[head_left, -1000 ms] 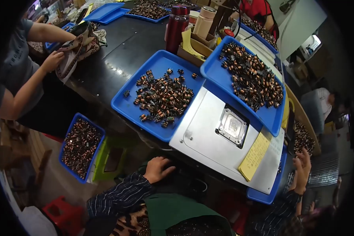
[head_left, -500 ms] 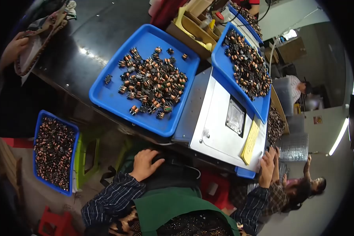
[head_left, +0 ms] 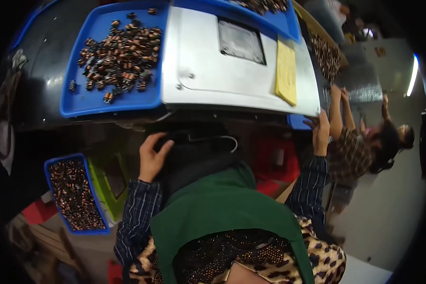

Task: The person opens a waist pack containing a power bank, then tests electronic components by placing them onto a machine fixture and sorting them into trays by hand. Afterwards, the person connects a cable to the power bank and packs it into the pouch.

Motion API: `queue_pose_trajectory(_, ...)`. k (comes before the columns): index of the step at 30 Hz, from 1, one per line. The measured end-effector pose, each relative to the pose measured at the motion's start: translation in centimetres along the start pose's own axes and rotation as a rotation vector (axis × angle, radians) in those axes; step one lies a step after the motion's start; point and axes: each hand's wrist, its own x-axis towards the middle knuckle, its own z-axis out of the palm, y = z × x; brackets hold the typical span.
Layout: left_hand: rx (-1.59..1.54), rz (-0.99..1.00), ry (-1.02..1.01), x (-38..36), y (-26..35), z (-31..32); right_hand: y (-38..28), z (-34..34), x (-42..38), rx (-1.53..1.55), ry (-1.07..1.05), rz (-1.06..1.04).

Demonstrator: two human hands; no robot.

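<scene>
My left hand [head_left: 152, 156] is over the dark cloth on my lap, below the front edge of the table, its thumb and fingers apart and nothing between them. At the right corner of a white metal panel [head_left: 208, 71], my right hand [head_left: 321, 130] rests against the edge with its fingers apart. A blue tray [head_left: 75, 97] of small copper-wound parts [head_left: 123, 57] lies left of the panel. On the panel are a clear-covered window [head_left: 241, 40] and a yellow paper pad [head_left: 286, 71].
A second blue tray [head_left: 296, 31] with parts overlaps the panel's back. Lower left, another full blue tray [head_left: 47, 173] sits beside a green stool [head_left: 97, 180]. Red stools [head_left: 274, 156] stand under the table. Close on the right is a co-worker in a checked sleeve [head_left: 350, 156].
The view has swung, so the table, panel and trays appear higher and further left. My left hand now points more upward. My right hand is still at the panel's corner.
</scene>
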Motion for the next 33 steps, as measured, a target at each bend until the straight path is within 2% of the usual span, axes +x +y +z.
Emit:
queue_pose_trajectory(2,-0.118,-0.218,0.047,-0.2,-1.3,-0.8,0.5,0.3,-0.8,0.059,0.057,0.085)
queue_pose_trajectory(4,-0.577,-0.280,0.239,-0.8,-2.6,-1.6,2.5,0.0,-1.6,0.061,0.156,0.088)
queue_pose_trajectory(6,-0.899,-0.403,0.481,-0.5,-2.6,-2.7,4.1,-0.3,-2.1,0.011,0.157,0.087)
queue_pose_trajectory(10,-1.128,-0.411,0.239,1.3,-2.4,-7.0,5.3,-0.4,-2.0,0.083,0.265,-0.006)
queue_pose_trajectory(12,-1.119,-0.489,0.200,2.6,-2.1,-8.4,5.5,-0.3,-1.6,0.122,0.326,-0.054)
queue_pose_trajectory(14,-0.922,-0.590,0.391,3.4,1.5,-6.0,5.8,-0.1,-1.4,0.127,0.420,-0.098)
queue_pose_trajectory(16,-1.000,-0.496,0.382,3.4,1.1,-6.0,5.3,-0.3,-1.6,0.045,0.493,-0.106)
queue_pose_trajectory(18,-1.033,-0.361,-0.024,3.2,-0.8,-7.8,5.4,-0.4,-1.4,0.075,0.504,-0.131)
queue_pose_trajectory(19,-1.102,-0.437,-0.056,3.2,-3.4,-10.4,5.3,-0.7,-1.0,0.075,0.489,-0.166)
queue_pose_trajectory(20,-1.118,-0.646,0.609,4.0,2.2,-5.9,5.3,-1.3,-0.2,0.090,0.505,-0.171)
queue_pose_trajectory(24,-1.082,-0.687,0.564,3.9,-2.3,-10.3,4.6,-3.9,4.2,-0.020,0.405,-0.289)
queue_pose_trajectory(26,-0.945,-0.666,0.520,4.1,-3.2,-11.2,5.1,-4.6,6.8,-0.255,0.481,-0.554)
queue_pose_trajectory(27,-1.065,-0.711,0.636,4.6,-3.3,-11.5,5.1,-5.0,7.5,-0.273,0.532,-0.560)
queue_pose_trajectory(28,-1.060,-0.706,0.634,4.6,-3.4,-11.7,5.3,-5.2,7.8,-0.268,0.536,-0.559)
queue_pose_trajectory(30,-0.914,-0.731,0.650,4.3,-2.9,-11.5,5.8,-5.8,8.1,-0.285,0.615,-0.532)
queue_pose_trajectory(31,-0.712,-0.748,0.637,4.3,-3.9,-12.4,6.0,-5.8,7.7,-0.281,0.620,-0.529)
queue_pose_trajectory(33,-0.626,-0.777,0.703,4.4,-3.2,-11.4,6.5,-5.4,5.8,-0.086,0.589,-0.385)
